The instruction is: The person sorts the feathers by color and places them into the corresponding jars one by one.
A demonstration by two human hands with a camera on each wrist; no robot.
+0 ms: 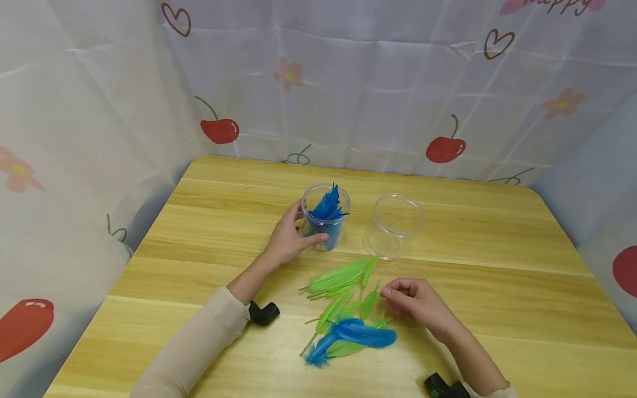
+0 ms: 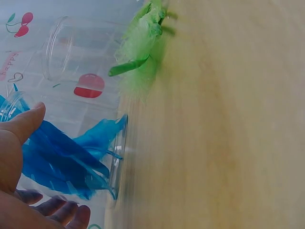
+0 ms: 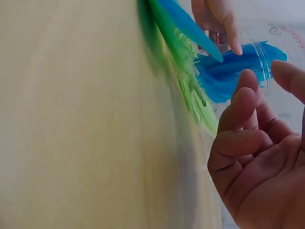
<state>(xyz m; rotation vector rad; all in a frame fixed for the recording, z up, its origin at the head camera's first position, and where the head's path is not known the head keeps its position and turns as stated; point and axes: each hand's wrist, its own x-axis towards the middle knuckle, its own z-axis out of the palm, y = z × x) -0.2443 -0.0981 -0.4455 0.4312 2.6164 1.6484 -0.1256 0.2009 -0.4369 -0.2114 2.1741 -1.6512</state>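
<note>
Blue feathers (image 1: 325,209) stand upright in a clear plastic jar (image 1: 325,218) at mid-table; your left hand (image 1: 288,237) wraps its fingers and thumb round the jar's wall. Your right hand (image 1: 415,303), fingers loosely curled and holding nothing, hovers just beside loose green feathers (image 1: 340,279). An empty clear jar (image 1: 395,225) stands near. Pale wooden table (image 1: 497,276), cherry-printed cloth (image 1: 348,83) behind

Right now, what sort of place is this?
Probably a small craft or sorting corner: a wooden table hemmed by cherry-print cloth, with loose feathers and two clear jars, one holding blue feathers.
</note>
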